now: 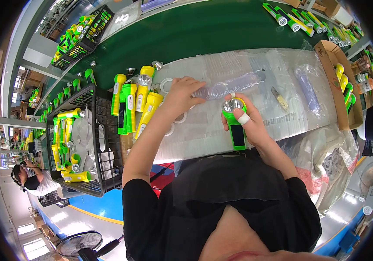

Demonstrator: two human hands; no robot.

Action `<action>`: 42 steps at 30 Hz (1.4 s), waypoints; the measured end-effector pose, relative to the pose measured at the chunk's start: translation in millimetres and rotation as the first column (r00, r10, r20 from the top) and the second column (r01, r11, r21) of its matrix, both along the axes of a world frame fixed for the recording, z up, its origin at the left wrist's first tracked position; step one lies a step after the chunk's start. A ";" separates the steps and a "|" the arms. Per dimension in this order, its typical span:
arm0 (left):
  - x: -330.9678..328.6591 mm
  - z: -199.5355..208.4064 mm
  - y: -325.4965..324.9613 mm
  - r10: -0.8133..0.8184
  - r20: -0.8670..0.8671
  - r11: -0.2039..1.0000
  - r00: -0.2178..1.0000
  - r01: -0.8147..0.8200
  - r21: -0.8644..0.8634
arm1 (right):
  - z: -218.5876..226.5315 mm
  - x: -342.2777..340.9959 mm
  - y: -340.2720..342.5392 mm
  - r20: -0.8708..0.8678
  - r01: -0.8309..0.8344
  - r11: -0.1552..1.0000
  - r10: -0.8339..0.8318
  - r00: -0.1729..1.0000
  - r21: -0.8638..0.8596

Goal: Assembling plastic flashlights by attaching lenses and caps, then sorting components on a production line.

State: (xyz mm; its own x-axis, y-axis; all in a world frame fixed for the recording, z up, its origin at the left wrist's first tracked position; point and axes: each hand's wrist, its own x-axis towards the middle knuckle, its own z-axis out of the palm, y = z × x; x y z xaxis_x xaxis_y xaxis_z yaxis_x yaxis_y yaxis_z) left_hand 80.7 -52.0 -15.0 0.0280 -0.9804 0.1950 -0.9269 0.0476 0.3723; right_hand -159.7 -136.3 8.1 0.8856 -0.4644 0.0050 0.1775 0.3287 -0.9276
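Note:
My right hand is wrapped round a green and yellow flashlight, its silver reflector facing up and a dark panel on its handle. White tape circles the thumb and a finger of that hand. Along the worktop lies a row of overlapping clear plastic discs. At the row's left end, thumb and fingers of my left hand pinch the discs; how many they hold I cannot tell. White rings lie around that hand, some partly hidden. Several yellow and green flashlights lie just left of my left forearm.
A black crate of flashlights stands left, another far left. A cutter knife and a wrapped disc stack lie right, beside a cardboard box. Flashlights sit on the green belt. A person is far left.

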 end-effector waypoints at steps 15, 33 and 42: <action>-81.6 35.5 52.2 -0.103 -0.341 0.889 0.935 -0.067 -0.454 | -3.6 26.4 14.1 0.046 -0.187 0.982 0.188 0.981 -0.026; 2.0 18.5 -3.1 0.387 0.103 0.917 0.916 -0.370 -0.150 | -12.1 54.3 -11.0 0.242 0.031 0.974 0.025 0.970 -0.225; 12.0 46.0 7.4 0.287 -0.446 0.949 0.848 -0.315 0.013 | -12.1 59.1 -11.0 0.258 0.019 0.977 0.038 0.965 -0.214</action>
State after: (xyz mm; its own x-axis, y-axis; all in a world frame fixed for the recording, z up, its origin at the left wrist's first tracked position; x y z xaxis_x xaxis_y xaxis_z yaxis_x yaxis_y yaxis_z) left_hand 92.7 -44.6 30.9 0.4158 -0.8971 0.1492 -0.6416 -0.1731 0.7473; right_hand -100.7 -147.3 -4.0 0.8447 -0.4192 0.3327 0.4193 0.1320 -0.8982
